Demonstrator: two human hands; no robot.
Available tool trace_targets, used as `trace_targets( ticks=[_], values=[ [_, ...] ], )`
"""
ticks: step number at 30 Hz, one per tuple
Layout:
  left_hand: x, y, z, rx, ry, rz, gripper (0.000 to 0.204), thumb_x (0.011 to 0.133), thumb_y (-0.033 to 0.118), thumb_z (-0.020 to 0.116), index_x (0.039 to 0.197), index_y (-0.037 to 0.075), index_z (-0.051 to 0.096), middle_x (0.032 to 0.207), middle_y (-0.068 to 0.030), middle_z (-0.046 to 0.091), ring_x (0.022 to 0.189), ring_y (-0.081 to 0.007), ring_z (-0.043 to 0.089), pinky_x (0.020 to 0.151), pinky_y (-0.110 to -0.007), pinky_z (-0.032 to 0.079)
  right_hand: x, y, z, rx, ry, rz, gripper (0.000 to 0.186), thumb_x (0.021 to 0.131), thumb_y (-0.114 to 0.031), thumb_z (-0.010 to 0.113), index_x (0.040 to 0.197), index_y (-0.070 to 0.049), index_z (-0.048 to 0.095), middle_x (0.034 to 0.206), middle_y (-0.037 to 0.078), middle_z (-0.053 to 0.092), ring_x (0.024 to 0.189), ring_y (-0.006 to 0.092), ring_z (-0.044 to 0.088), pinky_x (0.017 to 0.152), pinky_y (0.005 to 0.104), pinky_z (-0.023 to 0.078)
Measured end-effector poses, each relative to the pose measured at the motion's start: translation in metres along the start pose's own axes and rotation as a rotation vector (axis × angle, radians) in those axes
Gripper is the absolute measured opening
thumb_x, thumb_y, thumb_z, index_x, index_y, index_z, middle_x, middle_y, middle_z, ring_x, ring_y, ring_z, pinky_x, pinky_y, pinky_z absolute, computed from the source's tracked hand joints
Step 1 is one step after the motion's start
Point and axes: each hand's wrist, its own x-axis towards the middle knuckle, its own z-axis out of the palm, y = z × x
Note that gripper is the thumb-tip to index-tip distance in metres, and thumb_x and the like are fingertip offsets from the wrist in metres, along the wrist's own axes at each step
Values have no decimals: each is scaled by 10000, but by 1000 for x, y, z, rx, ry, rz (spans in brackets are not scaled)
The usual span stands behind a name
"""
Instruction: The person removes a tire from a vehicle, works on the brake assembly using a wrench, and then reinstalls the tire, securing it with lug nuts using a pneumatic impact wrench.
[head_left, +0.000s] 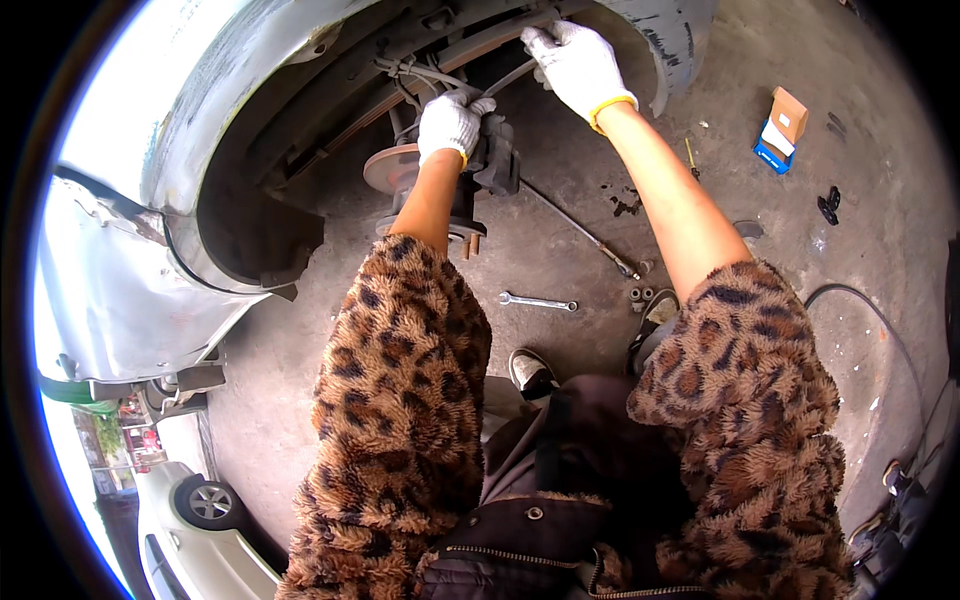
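Inside a car's open wheel arch [240,140], my left hand [450,127] in a white glove grips a part at the top of the hub assembly, hidden under its fingers. Just below it are a rusty brake disc [388,170] and a dark caliper-like part [500,160]. My right hand [578,65], also gloved, is closed at the end of a thin grey rod or hose [515,75] under the arch, higher and to the right. Grey lines and brackets [410,68] run behind my hands.
On the concrete floor [300,400] lie a wrench [538,302], a long-handled tool [570,227], sockets [640,298], an open box [780,130] and a black hose [870,305]. A dented body panel [120,280] stands left, a white car [180,530] lower left, someone's shoes [895,480] lower right.
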Motion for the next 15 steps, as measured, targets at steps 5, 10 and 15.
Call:
trace_targets(
  ticks=[5, 10, 15],
  values=[
    [-6, 6, 2, 222, 1, 63, 223, 802, 253, 636, 957, 102, 692, 934, -142, 665, 870, -299, 640, 791, -361, 490, -17, 38, -18, 576, -96, 608, 341, 897, -275, 580, 1022, 39, 535, 880, 108, 645, 588, 135, 575, 540, 270, 493],
    [-10, 20, 4, 326, 9, 6, 216, 738, 256, 630, 895, 119, 686, 888, -157, 656, 872, -338, 625, 778, -421, 499, -34, 67, -19, 660, -65, 804, 270, 889, -286, 595, 939, -21, 578, 820, 82, 636, 575, 139, 570, 501, 261, 467],
    [2, 24, 14, 304, -109, -44, 252, 718, 284, 690, 900, 110, 681, 973, -141, 639, 913, -321, 619, 773, -407, 509, -18, 92, -27, 869, -88, 797, 269, 888, -338, 568, 892, -71, 599, 753, 66, 608, 474, 104, 470, 386, 212, 310]
  ],
)
